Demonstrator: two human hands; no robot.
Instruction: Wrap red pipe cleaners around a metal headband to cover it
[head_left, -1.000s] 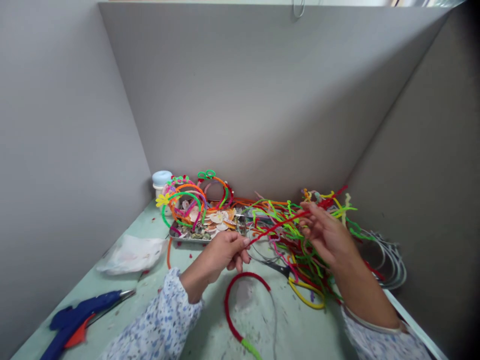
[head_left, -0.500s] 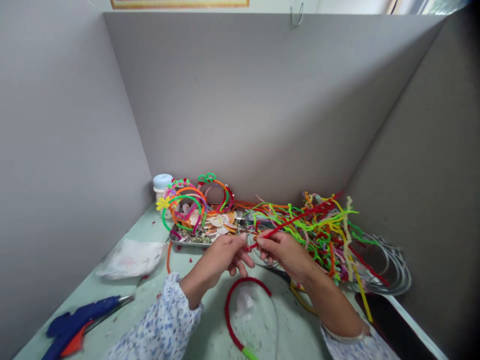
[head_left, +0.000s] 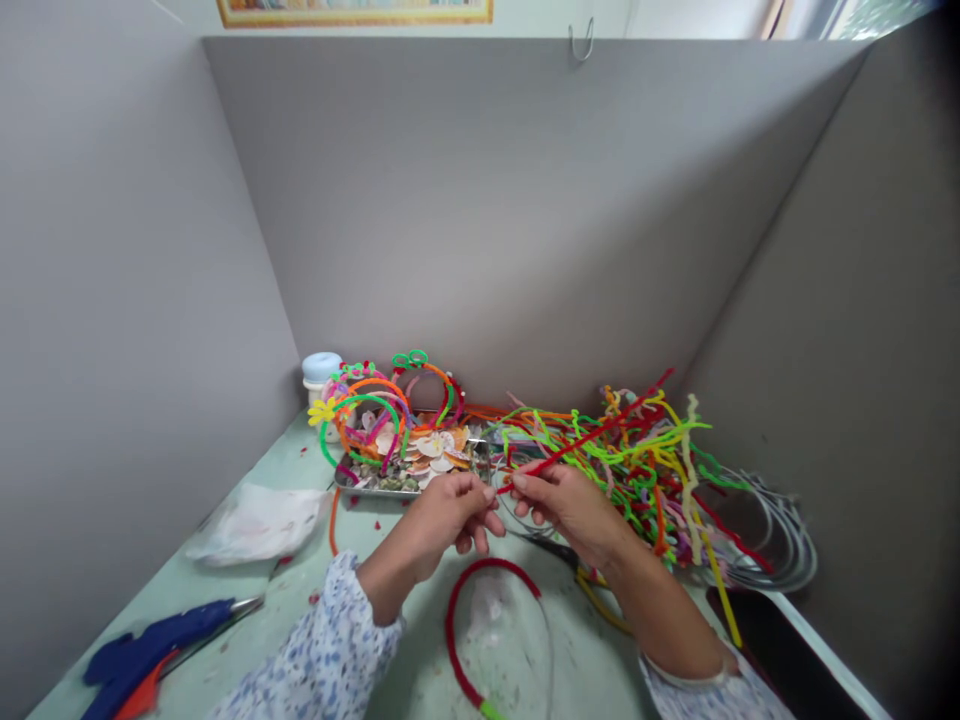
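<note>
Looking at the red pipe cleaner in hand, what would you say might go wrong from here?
The red pipe cleaner extends past the right hand, across the tangled pile in view, so it could snag there. The scissors lie partly hidden behind that hand and might get knocked. The partly covered hoop lies unheld on the table, so a sleeve could nudge it.

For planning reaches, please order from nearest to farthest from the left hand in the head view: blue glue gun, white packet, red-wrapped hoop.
1. Red-wrapped hoop, below the left hand.
2. White packet, to the hand's left.
3. Blue glue gun, lower left.
</note>
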